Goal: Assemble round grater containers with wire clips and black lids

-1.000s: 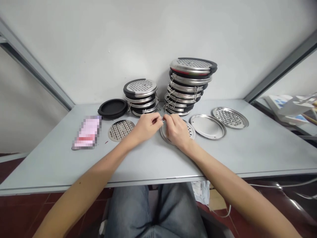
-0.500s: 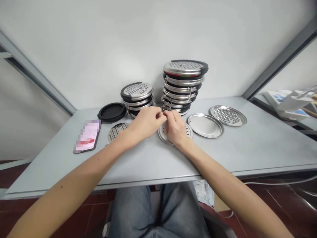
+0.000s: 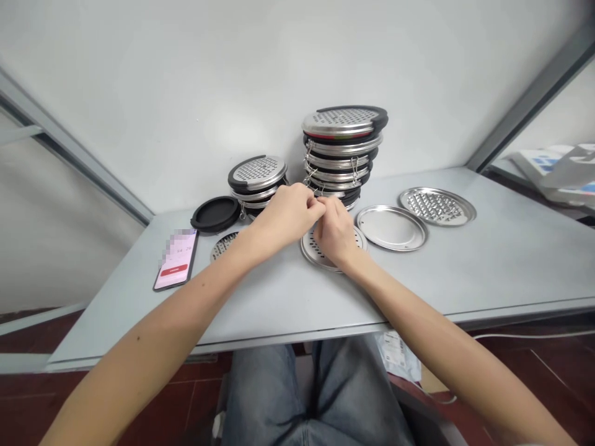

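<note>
Centre of frame: left hand (image 3: 296, 214) and right hand (image 3: 335, 228) meet at the curled fingertips; whether anything is pinched between them cannot be told. Slotted disc (image 3: 317, 254) lies at centre, partly under the right hand in view. Left of centre: perforated disc (image 3: 222, 246), partly covered by the left forearm; black dish (image 3: 216, 214) above it. Right of centre: plain metal tray (image 3: 393, 228), grater plate (image 3: 437, 206) beside it. Upper centre: tall stack (image 3: 344, 155).

left hand (image 3: 294, 212), right hand (image 3: 335, 230): grip hidden | phone (image 3: 178, 260): partly blurred
</note>
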`<state>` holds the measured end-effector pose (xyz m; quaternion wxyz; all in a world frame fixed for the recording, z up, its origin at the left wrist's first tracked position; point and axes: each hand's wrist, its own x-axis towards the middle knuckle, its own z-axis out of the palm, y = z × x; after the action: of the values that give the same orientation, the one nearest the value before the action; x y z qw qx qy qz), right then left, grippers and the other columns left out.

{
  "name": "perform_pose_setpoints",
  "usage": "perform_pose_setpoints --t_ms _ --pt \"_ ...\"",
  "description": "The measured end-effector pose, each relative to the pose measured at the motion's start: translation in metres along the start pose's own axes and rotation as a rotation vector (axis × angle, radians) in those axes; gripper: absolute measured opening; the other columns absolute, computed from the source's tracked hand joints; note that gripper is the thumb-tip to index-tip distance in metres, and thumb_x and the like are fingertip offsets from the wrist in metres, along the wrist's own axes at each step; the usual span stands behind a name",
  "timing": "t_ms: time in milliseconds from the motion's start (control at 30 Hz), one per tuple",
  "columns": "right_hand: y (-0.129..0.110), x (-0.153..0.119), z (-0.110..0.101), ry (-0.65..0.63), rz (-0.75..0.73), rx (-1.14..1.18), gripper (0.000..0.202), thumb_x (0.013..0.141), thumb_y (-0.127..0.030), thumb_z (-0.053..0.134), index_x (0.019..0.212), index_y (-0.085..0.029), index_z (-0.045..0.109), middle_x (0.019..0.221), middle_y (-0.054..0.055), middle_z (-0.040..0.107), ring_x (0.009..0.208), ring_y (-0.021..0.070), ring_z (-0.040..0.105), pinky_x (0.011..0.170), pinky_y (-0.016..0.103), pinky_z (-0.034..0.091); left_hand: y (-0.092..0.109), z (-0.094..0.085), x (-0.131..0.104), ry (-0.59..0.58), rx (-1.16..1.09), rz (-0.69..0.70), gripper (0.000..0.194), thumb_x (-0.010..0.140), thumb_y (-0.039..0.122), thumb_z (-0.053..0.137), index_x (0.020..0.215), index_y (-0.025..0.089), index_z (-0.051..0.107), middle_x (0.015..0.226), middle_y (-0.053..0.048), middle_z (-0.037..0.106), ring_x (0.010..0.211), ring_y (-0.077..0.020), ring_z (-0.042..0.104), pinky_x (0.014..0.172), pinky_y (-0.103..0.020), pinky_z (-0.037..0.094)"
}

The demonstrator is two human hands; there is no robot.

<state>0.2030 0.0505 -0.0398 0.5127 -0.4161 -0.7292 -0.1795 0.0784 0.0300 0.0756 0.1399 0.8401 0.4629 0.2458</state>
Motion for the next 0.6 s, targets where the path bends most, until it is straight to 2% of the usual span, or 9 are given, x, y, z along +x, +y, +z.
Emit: perform_pose_setpoints --t_ms 133,300,433,600 --pt "-0.003 -0.003 0.001 -0.058 0.016 0.029 0.033 0.083 -0.003 0.032 0.105 -0.016 0.053 0.082 0.009 0.052 0.081 0.0247 0.049 0.070 0.036 0.044 -0.002 -0.002 -0.005 -0.009 0.011 -0.015 0.037 0.075 0.014 0.050 0.046 0.019 0.029 0.042 0.004 0.030 0.044 -0.0087 0.025 0.047 -0.028 0.020" --pt "-0.004 -0.005 0.002 -0.122 -0.024 0.036 0.033 0.083 -0.003 0.034 0.106 -0.014 0.054 0.084 0.010 0.052 0.082 0.0251 0.048 0.071 0.036 0.045 -0.014 -0.004 -0.008 -0.047 -0.014 -0.047 0.033 0.077 0.017 0.048 0.048 0.019 0.031 0.045 0.003 0.033 0.047 -0.0097 0.028 0.049 -0.029 0.021" --pt "-0.004 -0.004 0.001 -0.148 -0.059 0.007 0.034 0.085 -0.003 0.033 0.109 -0.014 0.054 0.085 0.010 0.053 0.082 0.0242 0.049 0.071 0.035 0.046 -0.033 -0.002 -0.010 -0.083 -0.102 -0.007 0.029 0.081 0.020 0.045 0.054 0.018 0.036 0.052 0.004 0.037 0.053 -0.0106 0.033 0.052 -0.027 0.024" --pt "-0.002 -0.007 0.003 -0.220 -0.102 0.001 0.031 0.091 -0.005 0.034 0.113 -0.013 0.054 0.085 0.010 0.054 0.081 0.0224 0.051 0.071 0.033 0.047 -0.064 0.012 -0.017 -0.052 -0.240 0.053 0.028 0.090 0.027 0.041 0.067 0.016 0.052 0.059 0.004 0.047 0.056 -0.0104 0.041 0.055 -0.024 0.032"
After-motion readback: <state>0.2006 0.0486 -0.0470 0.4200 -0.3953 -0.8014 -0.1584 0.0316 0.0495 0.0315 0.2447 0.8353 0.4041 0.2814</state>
